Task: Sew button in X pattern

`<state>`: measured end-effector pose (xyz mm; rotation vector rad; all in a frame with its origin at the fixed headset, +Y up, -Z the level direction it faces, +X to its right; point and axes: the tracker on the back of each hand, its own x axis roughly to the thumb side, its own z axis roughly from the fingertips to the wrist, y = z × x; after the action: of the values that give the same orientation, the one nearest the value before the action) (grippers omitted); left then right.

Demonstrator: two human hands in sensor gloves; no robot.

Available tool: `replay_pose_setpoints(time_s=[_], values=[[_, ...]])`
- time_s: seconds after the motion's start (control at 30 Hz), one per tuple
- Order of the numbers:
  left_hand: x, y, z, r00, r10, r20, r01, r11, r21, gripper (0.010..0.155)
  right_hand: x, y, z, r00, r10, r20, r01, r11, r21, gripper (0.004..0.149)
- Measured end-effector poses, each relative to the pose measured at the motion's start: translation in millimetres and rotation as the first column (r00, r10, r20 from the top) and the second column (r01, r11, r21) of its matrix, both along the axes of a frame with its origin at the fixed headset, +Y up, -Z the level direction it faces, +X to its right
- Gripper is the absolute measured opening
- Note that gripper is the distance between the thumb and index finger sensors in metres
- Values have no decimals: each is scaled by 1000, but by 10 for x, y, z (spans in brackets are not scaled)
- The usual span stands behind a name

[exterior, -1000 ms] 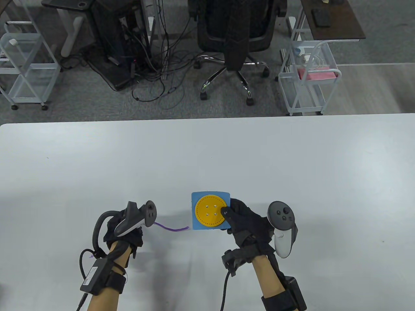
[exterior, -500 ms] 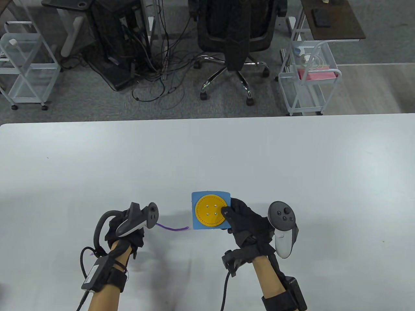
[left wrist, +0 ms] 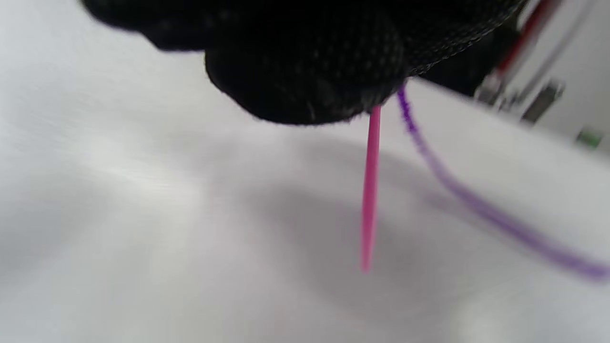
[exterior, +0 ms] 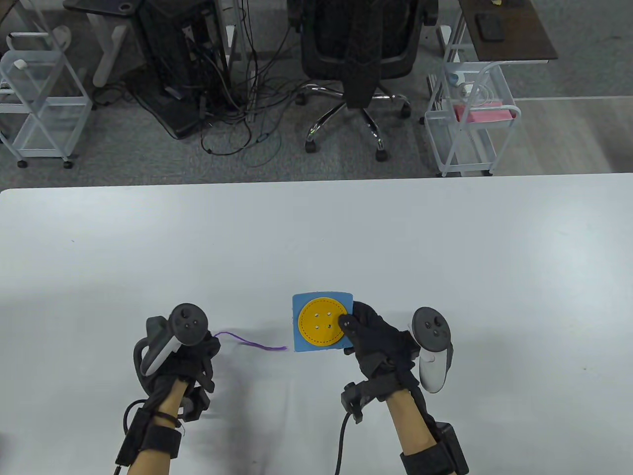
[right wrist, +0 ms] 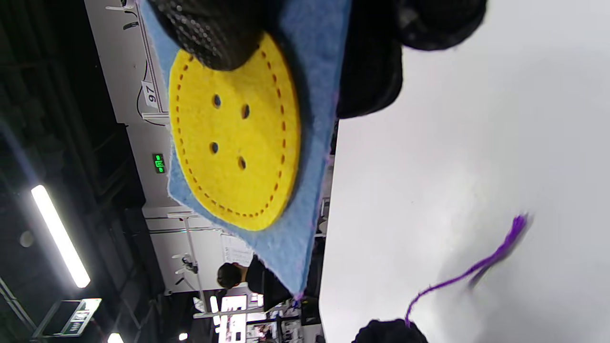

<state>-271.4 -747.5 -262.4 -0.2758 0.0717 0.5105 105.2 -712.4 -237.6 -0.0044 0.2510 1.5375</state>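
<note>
A blue felt square (exterior: 298,341) carries a yellow felt button (exterior: 321,321) with four holes; it also shows in the right wrist view (right wrist: 233,138). My right hand (exterior: 368,336) grips the square at its right edge, thumb on the yellow disc, and holds it tilted up off the table. My left hand (exterior: 198,354) pinches a pink needle (left wrist: 369,190) that points down at the table. A purple thread (exterior: 252,342) runs from that hand toward the square and also shows in the left wrist view (left wrist: 481,205).
The white table (exterior: 316,237) stretches far and wide around both hands. Beyond its far edge stand an office chair (exterior: 358,54), white wire carts (exterior: 467,114) and tangled cables on the floor.
My left hand has rotated and shifted left and down, so its tracker now faces up. The thread's near end moved with it. The right hand and felt square stayed put.
</note>
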Motion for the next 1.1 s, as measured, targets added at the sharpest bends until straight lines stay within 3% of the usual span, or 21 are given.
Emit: replay_pose_setpoints(time_s=[0.07, 0.2, 0.3, 0.4, 0.5, 0.7, 0.9, 1.03, 1.1], values=[[-26, 58, 58, 977, 213, -9, -211, 974, 88, 38, -2, -38, -14, 999, -31, -13, 31, 999, -9, 43], [7, 107, 171, 875, 484, -11, -465, 847, 258, 38, -15, -106, -39, 993, -113, -43, 112, 993, -26, 44], [104, 79, 251, 698, 715, -40, -661, 664, 349, 37, -39, -157, -50, 987, -151, -54, 149, 988, -37, 44], [266, 22, 305, 461, 884, -73, -807, 452, 380, 38, -80, -220, -54, 973, -211, -94, 205, 977, -67, 44], [435, -12, 333, 302, 950, -75, -877, 308, 369, 38, -128, -281, -55, 946, -295, -132, 281, 953, -113, 44], [645, -67, 356, 110, 991, -70, -917, 129, 378, 37, -205, -362, -57, 922, -344, -181, 318, 935, -158, 44], [674, -127, 394, 13, 999, -36, -930, 25, 366, 37, -281, -397, -43, 901, -376, -215, 341, 922, -184, 44], [758, -156, 434, -112, 993, -28, -937, -96, 337, 37, -354, -450, -26, 858, -451, -246, 398, 887, -236, 44], [816, -155, 452, -120, 992, -24, -942, -106, 318, 37, -395, -486, -14, 825, -501, -263, 435, 859, -269, 44]])
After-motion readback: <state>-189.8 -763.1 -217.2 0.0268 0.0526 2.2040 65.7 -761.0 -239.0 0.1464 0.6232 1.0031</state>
